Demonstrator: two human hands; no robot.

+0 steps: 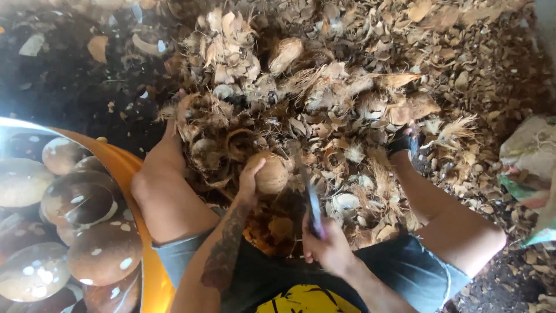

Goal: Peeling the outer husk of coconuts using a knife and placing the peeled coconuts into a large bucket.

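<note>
While you sit with your knees spread over the heap of husk scraps [359,98], your left hand [250,179] cups a round brown coconut [272,173], fingers curled tight against its left side. It sits low between your legs, just above the pile's near edge. Your right hand [325,246] is closed in a fist round the handle of a dark blade [313,200], which points up toward the coconut, its tip close beside it; whether they touch you cannot tell. At your left, an orange tub [130,168] holds peeled coconuts [87,232], brown with white flecks.
</note>
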